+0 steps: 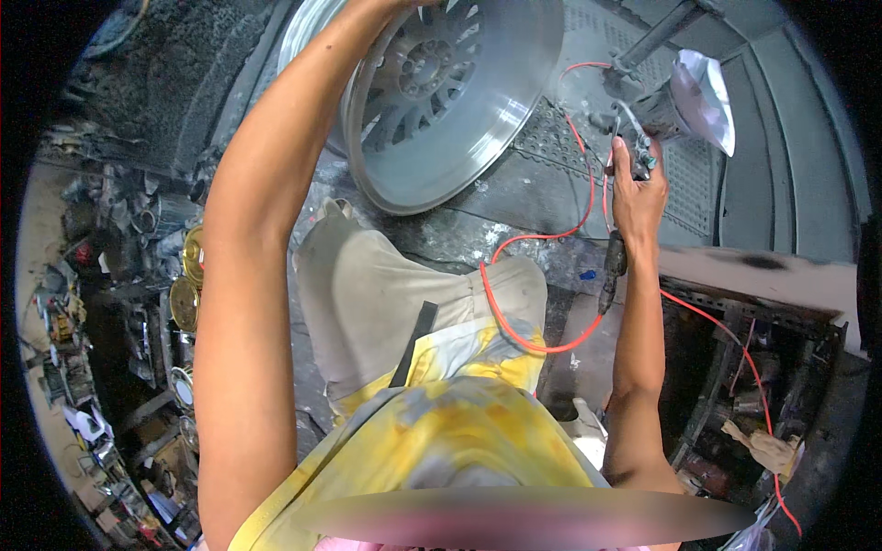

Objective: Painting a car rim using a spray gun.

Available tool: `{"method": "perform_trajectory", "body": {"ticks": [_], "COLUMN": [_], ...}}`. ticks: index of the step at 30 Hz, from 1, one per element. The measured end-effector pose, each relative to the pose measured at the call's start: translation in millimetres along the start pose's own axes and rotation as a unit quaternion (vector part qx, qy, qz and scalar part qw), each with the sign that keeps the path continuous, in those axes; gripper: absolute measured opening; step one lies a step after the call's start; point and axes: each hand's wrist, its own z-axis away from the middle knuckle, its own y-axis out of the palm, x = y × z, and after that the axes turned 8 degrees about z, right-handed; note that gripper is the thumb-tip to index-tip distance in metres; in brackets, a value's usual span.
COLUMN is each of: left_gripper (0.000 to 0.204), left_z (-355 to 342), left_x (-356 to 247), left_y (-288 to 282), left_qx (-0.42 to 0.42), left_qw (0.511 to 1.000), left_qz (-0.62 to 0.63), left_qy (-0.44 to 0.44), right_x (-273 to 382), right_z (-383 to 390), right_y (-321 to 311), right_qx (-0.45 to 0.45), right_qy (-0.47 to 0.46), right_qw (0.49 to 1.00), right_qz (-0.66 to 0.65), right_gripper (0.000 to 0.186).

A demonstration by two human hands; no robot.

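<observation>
Silvery metal, smooth and glossy, in a multi-spoked alloy wheel (459,119), tilted at top centre beyond the lap. Beneath and beside it, dusty grey perforated plate (691,188). Left hand (413,3) at the top edge beside the wheel, mostly cropped; grip impossible to tell. Well apart, right hand (639,195) wrapped around a small metal spray gun (634,138); near its front, a crumpled whitish funnel-shaped sheet (704,103). Flexible red hose (542,346) looping below.

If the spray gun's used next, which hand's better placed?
Right hand, I'd say: it's wrapped around the spray gun, while the left hand is up by the wheel rim, mostly cut off by the frame.
</observation>
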Motion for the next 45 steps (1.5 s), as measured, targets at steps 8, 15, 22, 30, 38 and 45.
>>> {"method": "perform_trajectory", "body": {"ticks": [8, 15, 22, 30, 38, 45], "left_gripper": [0.044, 0.044, 0.044, 0.045, 0.039, 0.041], "left_z": [-4, -12, 0, 12, 38, 40], "left_x": [10, 21, 5, -9, -59, -91], "left_y": [8, 5, 1, 4, 39, 104], "left_qx": [-0.010, 0.014, 0.008, -0.018, -0.035, -0.001], "left_qw": [1.000, 0.999, 0.995, 0.999, 0.999, 0.999], "left_qz": [-0.001, 0.031, 0.085, 0.005, -0.019, -0.013], "left_qy": [-0.011, -0.023, -0.059, -0.049, -0.032, -0.040], "right_x": [-25, 39, 25, -26, -12, 24], "right_z": [55, 74, 94, 74, 50, 83], "right_y": [-10, -30, -17, 10, -15, -34], "right_qx": [0.161, 0.305, 0.352, 0.214, 0.039, 0.036], "right_qy": [0.106, 0.184, 0.167, 0.116, 0.092, 0.117], "right_qw": [0.980, 0.899, 0.887, 0.970, 0.995, 0.992], "right_qz": [-0.042, -0.255, -0.247, -0.024, 0.024, 0.010], "right_gripper": [0.032, 0.024, 0.020, 0.031, 0.033, 0.033]}}
